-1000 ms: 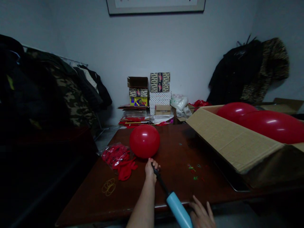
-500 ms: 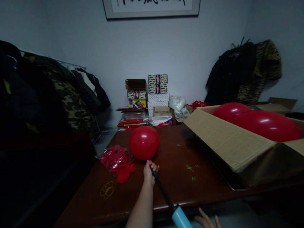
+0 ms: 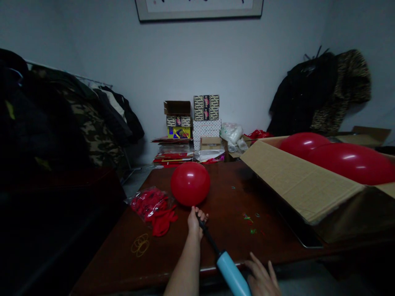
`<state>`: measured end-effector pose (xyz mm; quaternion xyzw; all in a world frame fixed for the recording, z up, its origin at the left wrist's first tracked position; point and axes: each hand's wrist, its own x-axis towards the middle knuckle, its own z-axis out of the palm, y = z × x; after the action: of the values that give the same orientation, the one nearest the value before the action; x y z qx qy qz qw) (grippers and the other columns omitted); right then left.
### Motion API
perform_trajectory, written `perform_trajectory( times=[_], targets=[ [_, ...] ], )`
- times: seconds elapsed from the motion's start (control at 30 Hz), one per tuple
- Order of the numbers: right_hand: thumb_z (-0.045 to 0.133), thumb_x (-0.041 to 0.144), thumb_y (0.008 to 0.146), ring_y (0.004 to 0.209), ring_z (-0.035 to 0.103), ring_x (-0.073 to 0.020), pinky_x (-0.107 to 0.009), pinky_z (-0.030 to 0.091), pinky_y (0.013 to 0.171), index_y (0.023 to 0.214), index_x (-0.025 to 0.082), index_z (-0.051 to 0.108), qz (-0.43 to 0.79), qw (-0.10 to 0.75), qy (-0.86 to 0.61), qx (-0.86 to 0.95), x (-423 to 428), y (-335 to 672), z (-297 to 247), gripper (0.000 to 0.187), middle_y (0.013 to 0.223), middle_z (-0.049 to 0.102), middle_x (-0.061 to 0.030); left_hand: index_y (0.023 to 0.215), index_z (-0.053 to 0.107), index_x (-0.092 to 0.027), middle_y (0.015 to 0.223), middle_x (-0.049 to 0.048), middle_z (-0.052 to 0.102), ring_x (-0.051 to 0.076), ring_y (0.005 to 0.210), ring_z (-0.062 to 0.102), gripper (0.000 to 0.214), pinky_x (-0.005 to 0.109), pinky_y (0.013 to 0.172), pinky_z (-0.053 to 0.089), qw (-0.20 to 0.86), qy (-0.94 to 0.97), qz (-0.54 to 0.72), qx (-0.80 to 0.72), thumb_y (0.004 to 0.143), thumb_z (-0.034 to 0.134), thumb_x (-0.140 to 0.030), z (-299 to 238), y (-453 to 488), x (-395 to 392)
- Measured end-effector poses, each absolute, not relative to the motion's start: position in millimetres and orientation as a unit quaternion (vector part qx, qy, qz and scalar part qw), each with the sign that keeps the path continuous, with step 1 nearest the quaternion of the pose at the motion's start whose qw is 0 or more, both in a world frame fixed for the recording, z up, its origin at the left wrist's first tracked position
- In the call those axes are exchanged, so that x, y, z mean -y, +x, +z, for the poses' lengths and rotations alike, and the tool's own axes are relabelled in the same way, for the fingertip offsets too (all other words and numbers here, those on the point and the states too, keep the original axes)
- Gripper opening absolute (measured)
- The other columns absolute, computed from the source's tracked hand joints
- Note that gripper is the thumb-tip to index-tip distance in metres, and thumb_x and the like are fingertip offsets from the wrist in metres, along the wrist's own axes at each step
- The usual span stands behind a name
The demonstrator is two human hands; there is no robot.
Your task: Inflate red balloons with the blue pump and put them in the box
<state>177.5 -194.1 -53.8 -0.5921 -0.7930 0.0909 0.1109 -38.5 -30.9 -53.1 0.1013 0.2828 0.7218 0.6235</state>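
Observation:
A round, inflated red balloon (image 3: 190, 184) stands above the table, its neck at the fingertips of my left hand (image 3: 196, 222). That hand is closed around the balloon's neck and the black nozzle end of a balloon pump (image 3: 232, 273). The pump has a light blue barrel and a black rod (image 3: 211, 240), slanting down to the right. My right hand (image 3: 262, 277) is at the barrel's lower end, fingers loosely spread along its right side; its thumb and palm are partly hidden by the frame edge. The barrel moves together with this hand.
Left on the dark wooden table (image 3: 173, 255) lie a plastic bag of red balloons (image 3: 151, 205) and yellow rubber bands (image 3: 140, 245). A cardboard box (image 3: 302, 181) with large red balloons (image 3: 348, 162) stands right, beside a dark flat device (image 3: 304, 230). Boxes (image 3: 206, 107) are stacked behind.
My right hand and the blue barrel have moved up and forward, so less of the black rod shows. My left hand keeps its hold on the balloon. The view has shifted slightly.

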Motion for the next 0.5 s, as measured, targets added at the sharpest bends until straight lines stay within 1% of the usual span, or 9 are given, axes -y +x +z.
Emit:
perform_trajectory(
  times=[0.03,0.07,0.17,0.23,0.33,0.5],
  targets=[
    [0.046,0.029,0.076,0.127,0.031,-0.0302,-0.057,0.004,0.105,0.078,0.02,0.067,0.097,0.109,-0.588,0.796,191,176,-50,0.023,0.124,0.053,-0.0066,0.065,0.039,-0.02,0.048,-0.0089,0.034,0.006,0.037,0.03,0.031,0.028,0.057,0.043,0.624,0.102,0.721,-0.282,0.074,0.059,-0.041,-53,-39,31],
    [0.05,0.035,0.073,0.127,0.028,-0.0322,-0.057,0.002,0.104,0.083,0.019,0.067,0.108,0.105,-0.581,0.8,189,173,-45,0.025,0.125,0.052,-0.0084,0.064,0.039,-0.02,0.047,-0.009,0.033,0.006,0.037,0.03,0.031,0.029,0.057,0.043,0.625,0.102,0.72,-0.282,0.074,0.059,-0.041,-53,-39,31],
    [0.058,0.048,0.065,0.128,0.024,-0.0348,-0.057,0.0,0.104,0.095,0.017,0.065,0.141,0.091,-0.563,0.809,182,164,-31,0.044,0.129,0.048,-0.0114,0.064,0.039,-0.02,0.047,-0.0088,0.034,0.006,0.037,0.03,0.031,0.029,0.058,0.044,0.629,0.103,0.717,-0.283,0.074,0.059,-0.042,-53,-38,31],
    [0.057,0.05,0.064,0.129,0.024,-0.0339,-0.055,-0.001,0.104,0.096,0.017,0.064,0.141,0.098,-0.564,0.808,178,154,-22,0.047,0.129,0.047,-0.0118,0.064,0.039,-0.02,0.047,-0.0088,0.034,0.006,0.037,0.03,0.031,0.03,0.058,0.044,0.629,0.104,0.716,-0.283,0.074,0.059,-0.041,-52,-38,31],
    [0.055,0.051,0.066,0.128,0.025,-0.0327,-0.053,-0.004,0.105,0.093,0.016,0.065,0.116,0.125,-0.579,0.798,172,138,-10,0.045,0.125,0.05,-0.0117,0.064,0.039,-0.02,0.047,-0.0091,0.034,0.006,0.036,0.03,0.032,0.03,0.058,0.044,0.627,0.103,0.717,-0.285,0.073,0.06,-0.041,-52,-38,31],
    [0.055,0.048,0.067,0.127,0.027,-0.0322,-0.051,-0.002,0.106,0.091,0.015,0.065,0.092,0.137,-0.588,0.792,159,117,-3,0.043,0.121,0.052,-0.0116,0.062,0.037,-0.02,0.045,-0.0093,0.032,0.005,0.034,0.029,0.032,0.028,0.054,0.042,0.62,0.099,0.718,-0.301,0.074,0.058,-0.04,-50,-38,28]
  ],
)
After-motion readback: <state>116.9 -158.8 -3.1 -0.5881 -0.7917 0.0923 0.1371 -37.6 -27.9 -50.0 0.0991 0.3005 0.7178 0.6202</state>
